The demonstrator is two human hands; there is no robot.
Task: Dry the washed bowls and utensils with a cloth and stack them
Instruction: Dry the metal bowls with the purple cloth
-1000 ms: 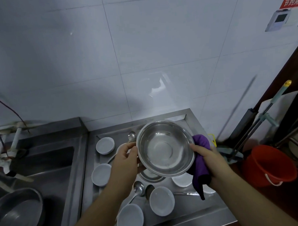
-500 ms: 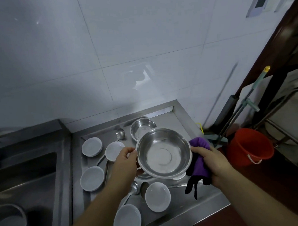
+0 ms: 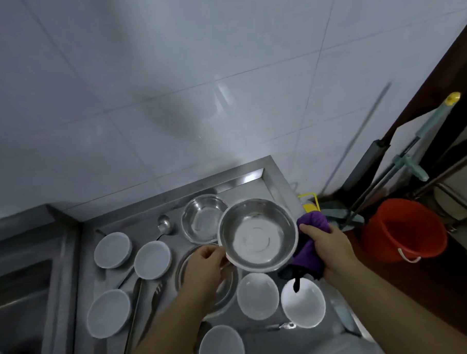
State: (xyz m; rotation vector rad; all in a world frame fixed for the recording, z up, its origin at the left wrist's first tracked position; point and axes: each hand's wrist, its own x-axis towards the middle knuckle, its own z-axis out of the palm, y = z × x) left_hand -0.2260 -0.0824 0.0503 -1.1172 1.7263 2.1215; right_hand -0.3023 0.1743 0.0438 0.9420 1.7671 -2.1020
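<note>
Currently the left hand (image 3: pixel 204 266) pinches the steel bowl (image 3: pixel 257 234) by its near-left rim above the counter (image 3: pixel 278 177). Right hand (image 3: pixel 329 249) is clamped on the purple cloth (image 3: pixel 309 251) against the bowl's right side.

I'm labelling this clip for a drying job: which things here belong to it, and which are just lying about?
Job: steel bowl held by left hand; purple cloth in right hand; second steel bowl; white bowls; ladle.

Lying about: red bucket; mop handle.

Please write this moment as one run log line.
left hand: holds steel bowl rim | right hand: presses purple cloth on bowl side | step: drying | stacked: not yet
</note>
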